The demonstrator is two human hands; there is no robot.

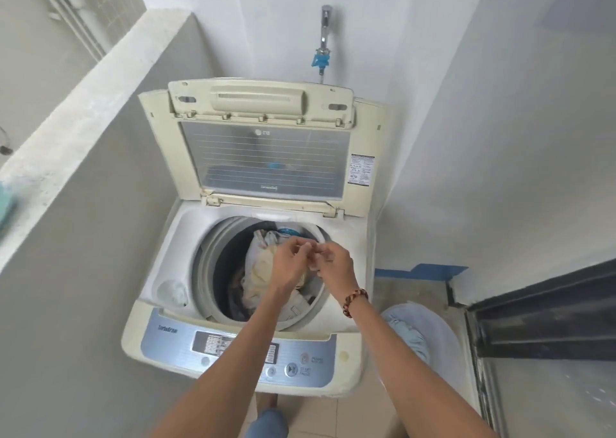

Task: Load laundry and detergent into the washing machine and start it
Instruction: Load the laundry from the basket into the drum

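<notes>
Washing machine [233,347]: a cream top-loader standing before me in a narrow corner, a grey wall on my left and white walls behind and to my right.
Lid [266,157]: folded up and back, its clear ribbed window facing me, leaning toward the rear wall.
Drum [213,271]: open below my hands, its grey rim ring showing on the left side.
Laundry [258,271]: already inside the drum, a crumpled heap of pale cream and white cloth with darker pieces beside it and something blue at the far edge.
My left hand [288,266]: held over the drum, fingers curled in and pinched toward my right hand.
My right hand [335,266]: also over the drum, toward its right rim, fingertips meeting those of my left hand.
Between my fingers: both hands pinch narrowly at something small and pale where they meet; I cannot tell what it is, as it is blurred.
Bracelet [355,301]: brown beads around my right wrist.
Control panel [240,351]: blue-grey strip along the near edge of the machine, partly crossed by my left forearm, with a dark display and round buttons to the right.
Tap [325,24]: a metal one on the rear wall above the lid, with a blue fitting under it.
Basket [430,331]: pale, on the floor just to the right of the machine, with light blue cloth in it.
</notes>
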